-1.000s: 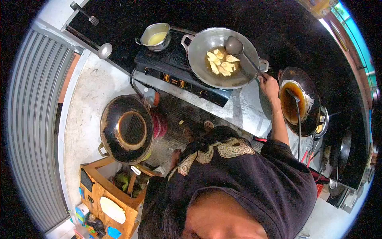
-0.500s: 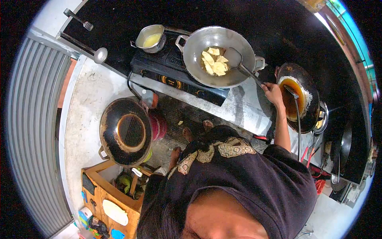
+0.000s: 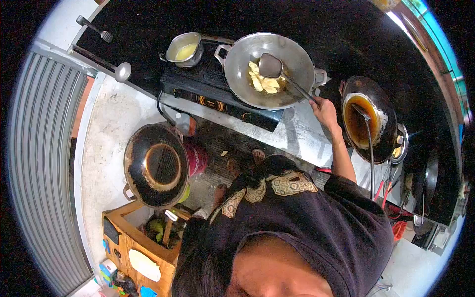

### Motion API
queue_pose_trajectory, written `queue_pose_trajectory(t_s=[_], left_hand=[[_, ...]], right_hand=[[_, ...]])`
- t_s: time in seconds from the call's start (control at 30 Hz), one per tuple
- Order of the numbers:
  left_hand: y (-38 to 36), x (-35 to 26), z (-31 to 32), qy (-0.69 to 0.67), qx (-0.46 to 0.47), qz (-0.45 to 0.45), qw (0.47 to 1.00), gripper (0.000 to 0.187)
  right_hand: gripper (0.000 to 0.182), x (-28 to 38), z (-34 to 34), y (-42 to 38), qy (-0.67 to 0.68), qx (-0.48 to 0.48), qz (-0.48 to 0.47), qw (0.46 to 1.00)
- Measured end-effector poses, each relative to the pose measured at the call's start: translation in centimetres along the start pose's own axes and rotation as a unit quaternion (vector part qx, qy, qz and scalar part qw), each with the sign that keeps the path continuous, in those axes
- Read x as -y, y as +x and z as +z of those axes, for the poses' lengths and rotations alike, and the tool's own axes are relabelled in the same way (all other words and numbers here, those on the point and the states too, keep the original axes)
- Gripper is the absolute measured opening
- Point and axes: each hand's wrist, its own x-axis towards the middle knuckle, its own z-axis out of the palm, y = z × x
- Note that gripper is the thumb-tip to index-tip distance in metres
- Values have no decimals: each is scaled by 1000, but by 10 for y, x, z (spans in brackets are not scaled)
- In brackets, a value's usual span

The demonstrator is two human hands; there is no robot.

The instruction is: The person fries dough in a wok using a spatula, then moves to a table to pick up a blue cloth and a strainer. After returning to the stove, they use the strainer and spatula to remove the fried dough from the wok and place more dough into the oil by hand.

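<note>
- One hand is in view: the right hand (image 3: 324, 110) reaches out from a dark sleeve and is clenched around the far end of a long-handled metal ladle (image 3: 271, 66).
- The ladle's bowl lies in the steel wok (image 3: 269, 69), resting on the pale yellow food pieces (image 3: 262, 81) that sit in oil at the wok's middle.
- The wok stands on a black two-burner stove (image 3: 217, 94), which sits on the pale worktop (image 3: 297, 133).
- A small metal pot (image 3: 184, 49) holding yellowish liquid stands on the stove just left of the wok.
- The left hand is out of sight.
- To the right of the gripping hand, a dark wok (image 3: 368, 119) holds brown oil, with a thin-handled utensil (image 3: 368, 138) leaning in it.
- Lower left, a blackened empty wok (image 3: 156, 166) sits over a red gas cylinder (image 3: 198, 156), well apart from the stove.
- Another ladle (image 3: 101, 62) hangs against the dark wall at upper left.
- A wooden crate (image 3: 133, 242) with odds and ends stands below the blackened wok.
</note>
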Motion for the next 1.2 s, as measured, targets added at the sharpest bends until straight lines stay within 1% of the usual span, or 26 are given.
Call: queue_pose_trajectory(t_s=[0.03,0.07,0.13,0.17,0.2,0.23,0.3,0.33,0.4,0.43,0.5,0.53,0.63,0.67,0.73,0.83,0.93,1.0,1.03,1.07,1.13,1.2], left_hand=[[-1,1,0,42,6,35,999,43],[-6,2,3,-45,-16,4,999,42],[-27,-25,-1,-217,-61,-55,973,42],[-20,-12,1,-84,-47,3,995,42],[-8,9,4,51,-32,62,996,42],[-6,10,2,185,-15,120,975,42],[-11,4,6,74,-22,38,996,41],[-12,6,10,18,-25,-4,1000,41],[-15,6,17,-93,-33,-86,991,43],[-18,4,18,-147,-36,-127,980,44],[-19,5,21,-126,-59,-112,984,44],[-19,3,21,-116,-70,-104,985,45],[-16,1,23,-115,-88,-104,984,47],[-16,-3,20,-122,-73,-102,985,47],[-16,-10,11,-137,-43,-101,984,47],[-41,-67,-4,-156,-74,-149,974,48],[-30,-44,4,-79,-43,-151,984,45],[-15,-10,15,-131,29,-13,991,44],[-15,-9,16,-141,26,-8,990,43],[-15,-8,18,-152,23,-4,988,42],[-27,-23,21,-144,-63,-125,980,41],[-23,-28,18,-170,-49,-145,973,40]], right_hand=[[33,0,2,0,-10,-12,-3,1000],[33,0,5,1,-20,-25,-6,999],[31,-4,14,4,-33,-60,-9,998],[30,-9,18,5,-37,-83,-9,996],[29,-13,21,7,-41,-106,-8,993],[30,-14,21,9,-36,-117,-14,992],[31,-17,23,12,-26,-140,-24,989],[32,-14,21,13,-28,-132,-12,991],[33,-7,18,18,-30,-114,11,993],[33,-8,21,21,-32,-117,4,993],[32,-11,28,29,-38,-123,-10,992],[31,-12,29,33,-40,-109,-12,993],[30,-15,30,44,-69,-89,-58,992],[29,-13,22,41,-60,-95,-76,991],[29,-23,15,38,-88,-89,-82,989],[27,-15,-10,19,-93,-79,-81,989],[29,-18,-19,9,-99,-63,-51,992],[30,-24,-14,6,-69,-67,-42,994],[31,-28,-10,5,-53,-69,-38,995],[32,-30,-6,5,-24,-55,-7,998],[32,-25,-12,1,10,-29,-16,999],[32,-26,-12,-2,19,-21,-22,999]])
